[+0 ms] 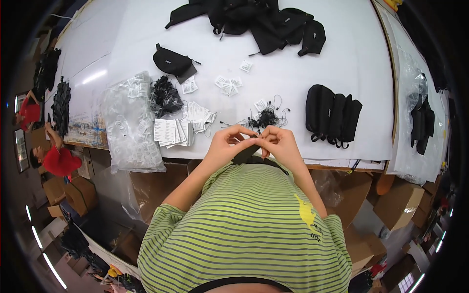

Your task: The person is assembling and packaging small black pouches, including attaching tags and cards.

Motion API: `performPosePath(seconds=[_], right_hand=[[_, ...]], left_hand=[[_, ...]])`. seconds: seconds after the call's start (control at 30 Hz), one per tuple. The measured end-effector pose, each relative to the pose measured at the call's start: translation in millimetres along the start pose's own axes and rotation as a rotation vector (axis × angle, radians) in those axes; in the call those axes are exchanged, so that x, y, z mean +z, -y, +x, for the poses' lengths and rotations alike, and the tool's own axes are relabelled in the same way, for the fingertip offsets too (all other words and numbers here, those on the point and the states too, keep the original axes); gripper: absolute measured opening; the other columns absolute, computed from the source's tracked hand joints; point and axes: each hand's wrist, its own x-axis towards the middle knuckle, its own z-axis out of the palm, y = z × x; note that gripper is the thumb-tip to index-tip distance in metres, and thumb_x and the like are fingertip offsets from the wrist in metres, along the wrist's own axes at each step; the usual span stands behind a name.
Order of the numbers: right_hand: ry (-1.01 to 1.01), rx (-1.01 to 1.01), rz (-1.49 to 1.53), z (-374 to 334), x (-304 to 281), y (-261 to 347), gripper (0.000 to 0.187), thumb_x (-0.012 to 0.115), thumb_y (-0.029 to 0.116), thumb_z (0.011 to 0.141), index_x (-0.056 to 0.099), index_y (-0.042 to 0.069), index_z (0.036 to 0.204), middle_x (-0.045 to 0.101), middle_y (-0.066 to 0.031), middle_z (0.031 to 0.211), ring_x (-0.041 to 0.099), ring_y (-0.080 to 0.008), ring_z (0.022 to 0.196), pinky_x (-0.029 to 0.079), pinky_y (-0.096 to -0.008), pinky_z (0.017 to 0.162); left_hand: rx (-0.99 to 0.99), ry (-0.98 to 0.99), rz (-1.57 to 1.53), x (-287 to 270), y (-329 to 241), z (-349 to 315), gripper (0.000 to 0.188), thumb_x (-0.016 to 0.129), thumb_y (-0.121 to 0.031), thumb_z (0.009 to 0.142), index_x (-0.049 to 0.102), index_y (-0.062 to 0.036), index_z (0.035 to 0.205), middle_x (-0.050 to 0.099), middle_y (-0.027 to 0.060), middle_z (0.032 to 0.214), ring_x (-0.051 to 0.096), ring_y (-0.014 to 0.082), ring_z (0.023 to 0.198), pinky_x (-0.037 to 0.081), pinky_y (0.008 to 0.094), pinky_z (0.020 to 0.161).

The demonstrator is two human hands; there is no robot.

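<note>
- Head view: left hand and right hand meet at the table's near edge, thumbs and forefingers pinched closed, tip to tip.
- Between and just below them hangs a black piece, close to the striped shirt; both hands seem to grip its top, though what lies right between the fingertips is too small to tell.
- The pinch looks fine and shallow, so a small part could slip out if either thumb eases; the piece could then drop off the edge.
- Loose cords lie just beyond the fingers and could snag or tangle if a fingertip catches a loop.
- The tags are near the left forearm; a sideways sweep could scatter them.
- Farther left lie a dark bundle and a clear bag of packets; white packets are scattered mid-table.
- One pouch lies beyond the bundle; a row of black pouches sits at right, a heap at the far side.
- White covers the table; cardboard boxes stand around below.
- Off left, two people in red are near the table.
</note>
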Motion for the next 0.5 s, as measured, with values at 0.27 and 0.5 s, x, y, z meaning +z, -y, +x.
performPosePath(seconds=[0.27,0.5], right_hand=[[-0.102,-0.172,-0.322,5,3,11,0.021,0.068,0.019,0.081,0.059,0.000,0.078,0.056,-0.0055,0.050,0.052,-0.0091,0.043,0.038,-0.0220,0.045],[-0.046,-0.175,-0.177,-12,5,5,0.020,0.063,0.019,0.085,0.063,0.000,0.088,0.056,-0.0035,0.053,0.050,-0.0063,0.046,0.037,-0.0215,0.046]], left_hand=[[-0.045,-0.094,-0.006,-1,-5,7,0.012,0.064,-0.007,0.084,0.066,-0.0006,0.094,0.065,0.0028,0.090,0.059,0.0077,0.078,0.046,0.0210,0.071],[0.061,-0.165,-0.018,3,6,-2,0.014,0.066,-0.012,0.082,0.067,-0.0017,0.091,0.065,0.0027,0.085,0.060,0.0093,0.072,0.048,0.0220,0.063]])
